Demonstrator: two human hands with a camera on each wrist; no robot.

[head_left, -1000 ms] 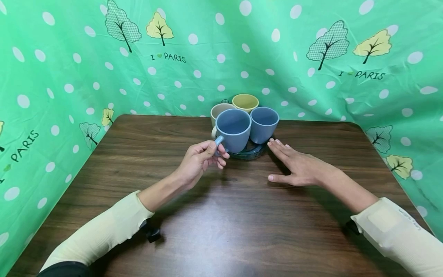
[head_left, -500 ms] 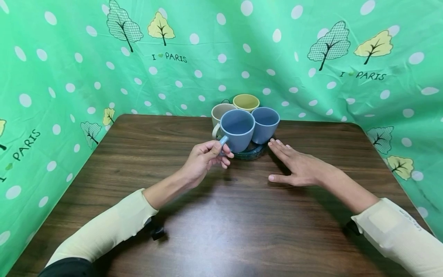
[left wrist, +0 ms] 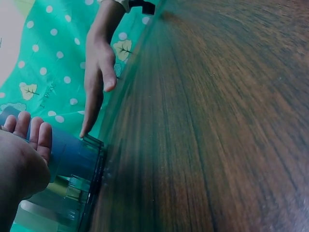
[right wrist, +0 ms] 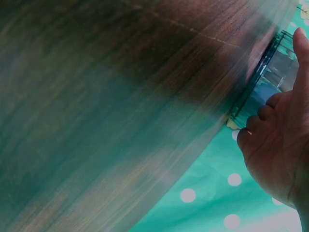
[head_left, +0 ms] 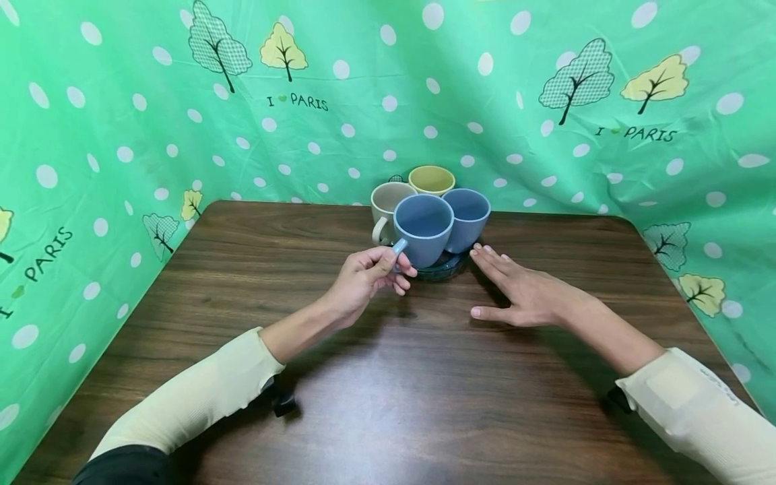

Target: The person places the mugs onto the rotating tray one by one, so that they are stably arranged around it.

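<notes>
My left hand (head_left: 366, 279) pinches the handle of a blue mug (head_left: 424, 248) between thumb and fingers. This mug is upright over the front of a dark, see-through tray (head_left: 441, 273); whether its base touches the tray I cannot tell. Behind it, a second blue mug (head_left: 471, 229), a yellow mug (head_left: 432, 178) and an off-white mug (head_left: 382, 210) stand close together on the tray. My right hand (head_left: 527, 293) has its fingers straight, fingertips at the tray's right edge. In the left wrist view, the tray's side (left wrist: 94, 179) shows beyond the left hand.
The tray sits near the far edge of a dark wooden table (head_left: 424, 391). Just past that edge hangs a green curtain (head_left: 339, 135) with white dots and printed trees.
The left hand has moved the front blue mug a little to the right, so it now covers more of the second blue mug. The right hand has stayed in place.
</notes>
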